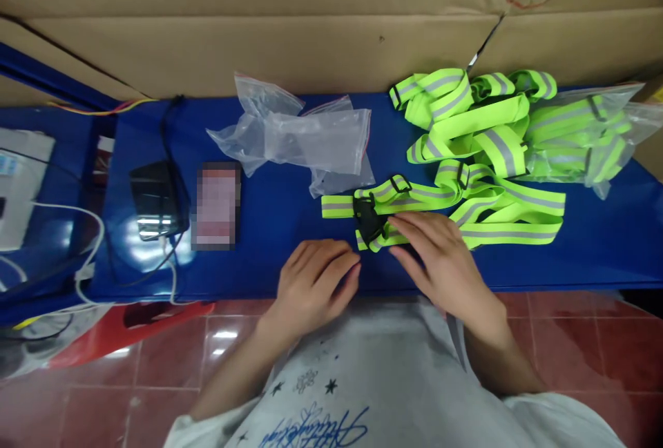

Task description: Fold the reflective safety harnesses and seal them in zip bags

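A neon yellow-green reflective strap (507, 234) with a grey stripe lies folded on the blue table in front of me. Its black plastic buckle (369, 219) is at the left end, and black sliders sit further along the webbing. My right hand (440, 261) hovers over the near part of the strap, fingers stretched and thumb apart, fingertips close to the buckle; whether they touch it I cannot tell. Left of the buckle, my left hand (318, 282) rests by the table's front edge with curled fingers and the thumb bent toward them. Nothing shows in it.
Clear plastic bags (315, 137) lie behind my left hand. More reflective straps (466, 117) are heaped at the back right, beside a bagged bundle (574, 137). A phone-like device (216, 206), a black box (158, 199) and cables are on the left. Cardboard (259, 47) walls the back.
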The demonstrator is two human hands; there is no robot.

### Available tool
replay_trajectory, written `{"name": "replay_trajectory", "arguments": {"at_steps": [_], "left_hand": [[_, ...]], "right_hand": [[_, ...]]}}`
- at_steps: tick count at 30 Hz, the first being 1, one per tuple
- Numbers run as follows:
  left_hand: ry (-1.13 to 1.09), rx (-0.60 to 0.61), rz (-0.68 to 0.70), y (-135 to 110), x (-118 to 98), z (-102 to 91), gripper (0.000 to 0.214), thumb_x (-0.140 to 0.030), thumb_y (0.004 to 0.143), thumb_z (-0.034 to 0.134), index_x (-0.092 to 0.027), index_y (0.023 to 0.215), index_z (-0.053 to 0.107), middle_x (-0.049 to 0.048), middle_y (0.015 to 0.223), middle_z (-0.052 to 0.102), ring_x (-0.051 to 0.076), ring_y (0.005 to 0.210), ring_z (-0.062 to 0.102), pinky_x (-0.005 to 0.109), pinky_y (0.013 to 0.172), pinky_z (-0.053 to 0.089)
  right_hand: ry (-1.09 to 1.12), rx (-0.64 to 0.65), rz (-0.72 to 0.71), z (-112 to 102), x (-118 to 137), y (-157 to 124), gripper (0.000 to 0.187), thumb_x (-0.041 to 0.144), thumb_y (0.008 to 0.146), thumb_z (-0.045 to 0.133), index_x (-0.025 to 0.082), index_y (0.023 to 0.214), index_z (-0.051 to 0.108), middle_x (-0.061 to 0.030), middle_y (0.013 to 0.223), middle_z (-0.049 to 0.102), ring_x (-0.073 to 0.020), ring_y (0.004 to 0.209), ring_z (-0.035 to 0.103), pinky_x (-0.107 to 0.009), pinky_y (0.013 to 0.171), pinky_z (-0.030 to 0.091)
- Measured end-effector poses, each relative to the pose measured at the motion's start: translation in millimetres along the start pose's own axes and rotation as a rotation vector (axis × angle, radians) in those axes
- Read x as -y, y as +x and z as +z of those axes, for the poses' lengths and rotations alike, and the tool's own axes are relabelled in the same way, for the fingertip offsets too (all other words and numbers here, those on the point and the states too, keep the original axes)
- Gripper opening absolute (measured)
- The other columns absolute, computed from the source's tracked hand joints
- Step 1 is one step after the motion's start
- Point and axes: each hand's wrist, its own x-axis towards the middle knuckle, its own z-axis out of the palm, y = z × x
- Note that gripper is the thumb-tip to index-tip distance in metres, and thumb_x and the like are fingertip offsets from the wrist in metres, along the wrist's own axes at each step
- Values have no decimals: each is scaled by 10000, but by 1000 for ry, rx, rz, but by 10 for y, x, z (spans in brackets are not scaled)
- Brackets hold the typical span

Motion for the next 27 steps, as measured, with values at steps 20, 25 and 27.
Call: {"name": "replay_trajectory", "arguments": {"at_steps": [20,25,27], "left_hand": [[-30,484,236,528,350,315,502,-199,996,588,-237,1495,544,117,1541,555,271,1405,556,488,1201,477],[-52,466,232,511,295,287,522,-156,969,582,-214,1486,535,111,1517,583,263,1313,631,438,1107,554],[1,451,255,531,252,286,453,-187,989,594,-183,1441,559,128,1443,632,265,1240,672,429,1053,578]], "right_hand": [[109,-8,166,145,-92,-72,141,251,1071,512,209,1065,646,-37,985,758,-210,928,705,-434,1061,415],[122,51,124,30,-168,-47,181,224,1081,455,207,1052,634,-41,946,722,-218,932,669,-425,1012,419],[99,73,111,-9,-165,-25,198,216,1087,433,204,1061,629,-42,951,722,-221,942,665,-434,1032,407]]}}
